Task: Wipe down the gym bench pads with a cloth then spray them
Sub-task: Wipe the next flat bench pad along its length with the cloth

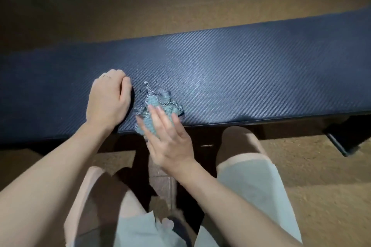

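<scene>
A long dark blue bench pad (241, 78) with a woven diagonal texture runs across the view from left to right. A small grey-green cloth (158, 102) with a checked edge lies bunched on the pad near its front edge. My right hand (166, 136) lies flat on the cloth with fingers spread, pressing it onto the pad. My left hand (109, 102) rests on the pad just left of the cloth, its fingers curled under. No spray bottle is in view.
The bench's black metal foot (341, 142) sticks out at the lower right. Brownish floor (180, 6) lies beyond the bench and to the right. My knees and light shorts (251, 186) are close against the bench's front edge.
</scene>
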`<state>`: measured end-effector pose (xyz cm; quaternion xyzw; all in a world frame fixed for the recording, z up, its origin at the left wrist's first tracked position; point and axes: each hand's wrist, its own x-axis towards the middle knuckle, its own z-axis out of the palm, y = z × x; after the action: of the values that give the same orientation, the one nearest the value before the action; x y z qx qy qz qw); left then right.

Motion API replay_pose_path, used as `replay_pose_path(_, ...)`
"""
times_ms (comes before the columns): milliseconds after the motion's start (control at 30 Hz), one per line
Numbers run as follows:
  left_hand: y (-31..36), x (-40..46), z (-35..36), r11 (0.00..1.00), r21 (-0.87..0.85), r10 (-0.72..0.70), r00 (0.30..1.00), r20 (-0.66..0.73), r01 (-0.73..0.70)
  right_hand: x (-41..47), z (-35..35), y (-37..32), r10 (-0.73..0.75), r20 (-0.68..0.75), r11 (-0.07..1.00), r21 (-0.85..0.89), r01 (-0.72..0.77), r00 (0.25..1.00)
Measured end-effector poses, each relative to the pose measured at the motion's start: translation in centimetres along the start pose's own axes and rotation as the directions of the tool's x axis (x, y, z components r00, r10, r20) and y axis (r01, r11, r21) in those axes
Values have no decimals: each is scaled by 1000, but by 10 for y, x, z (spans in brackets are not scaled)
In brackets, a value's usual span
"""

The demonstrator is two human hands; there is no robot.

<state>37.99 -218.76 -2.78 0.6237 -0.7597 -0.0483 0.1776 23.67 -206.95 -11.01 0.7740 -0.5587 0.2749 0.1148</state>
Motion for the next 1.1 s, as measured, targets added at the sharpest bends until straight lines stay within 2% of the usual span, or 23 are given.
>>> replay_pose_path(67,0,0,-2,1000,5,-2,1000,7,2,-3,-10,20,0,-8,1000,-11,0,1000)
replay_pose_path(200,1,1,-1,999,0,-37,999,26,37,-18,-36,70,112,16,994,14,-112,994)
replay_pose_path(300,-1,-1,1,999,-8,-45,999,15,45,-29,-48,98,141,9,990,11,-141,990)
replay_pose_path(500,-1,2,2,999,-34,-15,1000,-6,14,-20,-49,74,270,38,962,35,-271,962)
replay_pose_path(700,-8,1,4,999,-37,33,999,-15,-34,2,-52,41,149,227,989,-42,-143,962)
replay_pose_path(800,-15,-1,-4,990,14,140,989,36,-141,10,-54,31,130,297,992,-45,-122,946)
replay_pose_path(900,-32,-10,-21,962,108,249,968,35,-251,21,-55,15,116,374,989,-125,-74,920)
replay_pose_path(1000,-59,-22,-30,955,164,242,969,50,-247,46,-53,-2,164,460,984,-139,-112,873)
replay_pose_path(1100,-81,-31,-27,970,69,228,970,87,-235,78,-46,-8,225,558,974,-113,-195,799)
